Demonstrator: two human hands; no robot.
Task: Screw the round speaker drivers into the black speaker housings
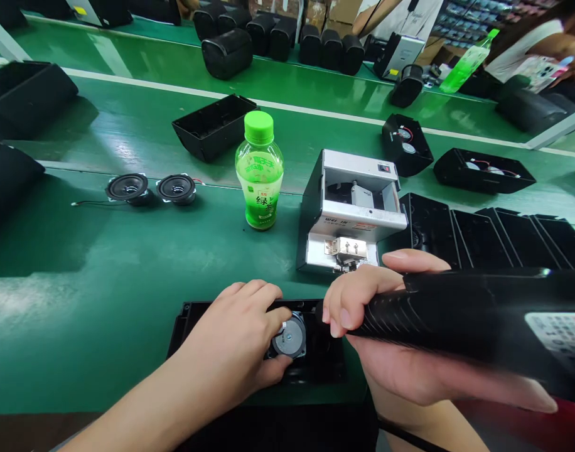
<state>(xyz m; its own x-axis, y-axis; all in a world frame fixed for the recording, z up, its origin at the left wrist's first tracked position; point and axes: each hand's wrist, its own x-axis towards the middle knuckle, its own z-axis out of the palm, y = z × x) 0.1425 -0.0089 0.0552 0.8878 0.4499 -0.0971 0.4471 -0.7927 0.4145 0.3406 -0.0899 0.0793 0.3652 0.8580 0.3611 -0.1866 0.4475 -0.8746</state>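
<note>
I'm watching through the head camera as the left hand [228, 333] is pressing on a round, silver-backed speaker [290, 336], its fingers [263, 295] curling narrowly over the rim. The speaker is sitting right under those fingers, inside an open black plastic speaker housing [325, 364], and the housing is resting near the edge of a green conveyor counter [85, 314].

The right hand [400, 370] is gripping a thick black electric screwdriver [438, 314], its fingers [351, 301] wrapping closely around the barrel. They are hiding the bit, so I can't tell where its tip is pointing.

I'm worrying most about the gap between the hands. If the bit is slipping, it could be striking the left fingers or scoring the speaker. If the left fingers are relaxing, the speaker could be shifting off its seat.

Just beyond the right fingers, a white-and-silver screw feeder [348, 213] is sitting where a wide swing of the bulky screwdriver could be catching it. Farther from the fingers, a clear bottle of green drink with a bright green cap [259, 176] is standing upright, and a careless elbow could be tipping it toward two loose black speakers [150, 189].
</note>
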